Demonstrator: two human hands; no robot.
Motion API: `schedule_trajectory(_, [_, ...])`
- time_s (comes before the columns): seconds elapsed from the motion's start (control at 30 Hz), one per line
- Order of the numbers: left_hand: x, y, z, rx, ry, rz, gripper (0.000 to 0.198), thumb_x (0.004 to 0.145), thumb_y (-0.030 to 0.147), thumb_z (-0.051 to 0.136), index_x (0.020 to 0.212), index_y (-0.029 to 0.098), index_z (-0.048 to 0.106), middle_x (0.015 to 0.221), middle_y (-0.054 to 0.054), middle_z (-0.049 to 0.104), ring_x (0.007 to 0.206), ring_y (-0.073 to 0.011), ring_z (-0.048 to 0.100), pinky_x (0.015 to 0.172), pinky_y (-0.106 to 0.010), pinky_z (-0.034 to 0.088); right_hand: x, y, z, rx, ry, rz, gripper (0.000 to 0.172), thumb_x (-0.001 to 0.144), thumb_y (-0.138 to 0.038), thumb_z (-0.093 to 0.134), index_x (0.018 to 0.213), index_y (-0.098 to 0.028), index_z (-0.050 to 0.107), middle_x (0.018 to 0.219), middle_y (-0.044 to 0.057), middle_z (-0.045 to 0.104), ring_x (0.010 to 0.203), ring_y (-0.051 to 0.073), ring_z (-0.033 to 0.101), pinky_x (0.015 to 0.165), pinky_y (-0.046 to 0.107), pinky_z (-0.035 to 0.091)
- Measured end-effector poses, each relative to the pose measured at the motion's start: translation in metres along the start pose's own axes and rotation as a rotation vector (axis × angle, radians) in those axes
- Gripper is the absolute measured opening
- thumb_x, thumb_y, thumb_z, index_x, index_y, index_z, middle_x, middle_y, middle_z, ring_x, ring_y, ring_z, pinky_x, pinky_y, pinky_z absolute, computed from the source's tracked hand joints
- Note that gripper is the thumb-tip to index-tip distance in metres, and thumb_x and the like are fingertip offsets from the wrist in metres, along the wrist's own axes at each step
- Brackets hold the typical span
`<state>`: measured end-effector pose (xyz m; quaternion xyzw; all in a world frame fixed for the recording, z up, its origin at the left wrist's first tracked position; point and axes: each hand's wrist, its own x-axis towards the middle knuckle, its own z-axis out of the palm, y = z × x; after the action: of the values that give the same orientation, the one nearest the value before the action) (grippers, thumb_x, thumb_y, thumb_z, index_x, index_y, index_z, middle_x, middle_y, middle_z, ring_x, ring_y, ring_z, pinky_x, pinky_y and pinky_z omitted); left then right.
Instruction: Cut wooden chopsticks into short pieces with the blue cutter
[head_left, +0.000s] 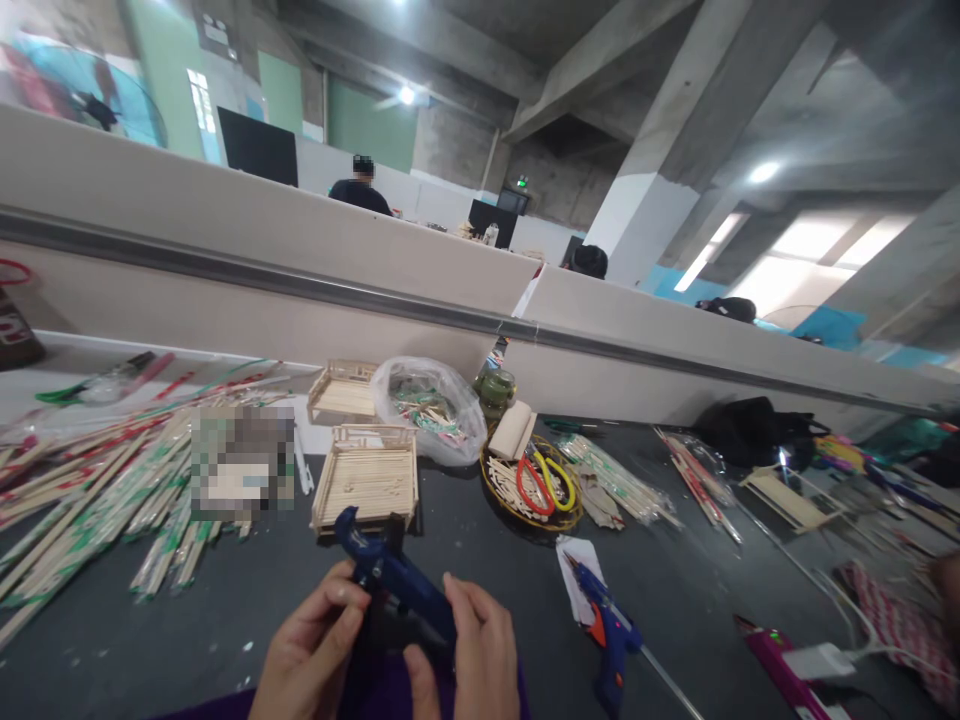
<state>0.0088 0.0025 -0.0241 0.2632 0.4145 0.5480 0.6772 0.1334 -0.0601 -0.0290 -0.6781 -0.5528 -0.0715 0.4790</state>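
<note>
Near the bottom centre, a dark blue tool (416, 585), perhaps a glue gun or clamp, is held between both hands. My left hand (319, 640) pinches its left part with thumb and fingertips. Around its right end, my right hand (476, 650) is curled, with the thumb below. Just behind the tool stands a small wooden stick frame (365, 480), and a second one (341, 392) is farther back. A blue glue gun (615, 635) with an orange trigger lies to the right, its tip over white paper (577, 580).
Wrapped wooden sticks (161, 480) cover the left. A basket (532, 515) holds short sticks and red-and-yellow-handled scissors, beside a plastic bag (429, 410). At the right are a pink device (784, 665) and white cables. People sit beyond the partition (450, 270).
</note>
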Motion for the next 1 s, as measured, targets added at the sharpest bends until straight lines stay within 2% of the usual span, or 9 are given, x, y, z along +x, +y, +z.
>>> schedule_trajectory(0.1, [0.003,-0.004,-0.002,-0.046,0.02,-0.065,0.033,0.054,0.039,0.092,0.065,0.017,0.069,0.11,-0.001,0.057,0.093,-0.0174,0.057,0.073,-0.017,0.049,-0.001,-0.003,0.007,-0.157,-0.053,-0.1,0.093,0.086,-0.075,0.042,0.154,-0.014,0.026,0.132,0.024,0.056,0.119,0.045,0.054,0.098,0.07,0.038])
schedule_trajectory(0.17, [0.003,-0.005,-0.002,-0.064,-0.009,-0.072,0.031,0.058,0.038,0.09,0.066,0.017,0.068,0.113,-0.001,0.055,0.095,-0.018,0.058,0.076,-0.019,0.051,-0.003,-0.002,0.013,-0.211,-0.105,-0.129,0.117,0.077,-0.087,0.041,0.158,-0.008,0.011,0.136,0.028,0.052,0.122,0.049,0.051,0.101,0.077,0.03])
schedule_trajectory(0.37, [-0.006,0.003,0.011,-0.049,-0.043,-0.1,0.032,0.055,0.036,0.091,0.061,0.017,0.066,0.105,-0.002,0.057,0.092,-0.0225,0.061,0.075,-0.027,0.053,-0.004,0.014,0.02,-0.234,-0.245,-0.126,0.141,0.059,-0.09,0.06,0.158,-0.008,0.002,0.133,0.03,0.054,0.119,0.052,0.054,0.098,0.081,0.033])
schedule_trajectory(0.43, [-0.009,0.005,0.015,-0.025,-0.06,-0.096,0.031,0.055,0.036,0.091,0.06,0.017,0.067,0.103,-0.003,0.057,0.093,-0.0232,0.061,0.078,-0.028,0.053,-0.006,0.017,0.02,-0.192,-0.274,-0.069,0.137,0.059,-0.081,0.07,0.158,-0.009,0.007,0.131,0.027,0.056,0.118,0.05,0.056,0.096,0.074,0.042])
schedule_trajectory(0.53, [-0.011,0.002,0.016,-0.011,-0.118,-0.078,0.029,0.057,0.036,0.09,0.06,0.017,0.069,0.098,-0.003,0.057,0.09,-0.0233,0.061,0.08,-0.031,0.053,-0.013,0.015,0.022,-0.131,-0.27,0.02,0.114,0.07,-0.052,0.074,0.157,-0.011,0.012,0.131,0.024,0.056,0.116,0.045,0.058,0.09,0.061,0.053])
schedule_trajectory(0.63, [-0.011,-0.005,0.012,0.103,-0.205,0.003,0.026,0.067,0.039,0.084,0.061,0.018,0.07,0.094,-0.004,0.057,0.085,-0.0209,0.06,0.076,-0.028,0.052,-0.017,0.011,0.025,-0.112,-0.229,0.089,0.104,0.073,-0.036,0.066,0.157,-0.012,0.01,0.133,0.023,0.053,0.117,0.042,0.057,0.09,0.058,0.053])
schedule_trajectory(0.73, [-0.011,-0.009,0.007,0.241,-0.241,0.098,0.025,0.072,0.041,0.08,0.063,0.019,0.073,0.106,-0.007,0.06,0.095,-0.024,0.061,0.083,-0.029,0.051,-0.017,0.012,0.025,-0.1,-0.221,0.144,0.1,0.074,-0.029,0.063,0.157,-0.014,0.011,0.139,0.022,0.049,0.123,0.042,0.053,0.094,0.059,0.051])
schedule_trajectory(0.87, [-0.013,-0.006,0.006,0.278,-0.378,0.059,0.027,0.076,0.045,0.076,0.066,0.02,0.076,0.121,-0.011,0.06,0.098,-0.0292,0.065,0.087,-0.038,0.052,-0.017,0.024,0.018,0.014,-0.256,0.174,0.083,0.076,-0.016,0.054,0.152,-0.02,0.022,0.14,0.017,0.051,0.125,0.035,0.054,0.095,0.051,0.052])
schedule_trajectory(1.0, [-0.008,0.002,0.006,0.38,-0.321,0.088,0.024,0.079,0.043,0.074,0.071,0.021,0.076,0.08,-0.004,0.062,0.074,-0.0189,0.06,0.072,-0.027,0.05,-0.011,0.034,-0.001,0.053,-0.236,0.146,0.079,0.068,-0.005,0.047,0.143,-0.025,0.034,0.134,0.011,0.055,0.125,0.029,0.055,0.099,0.043,0.049])
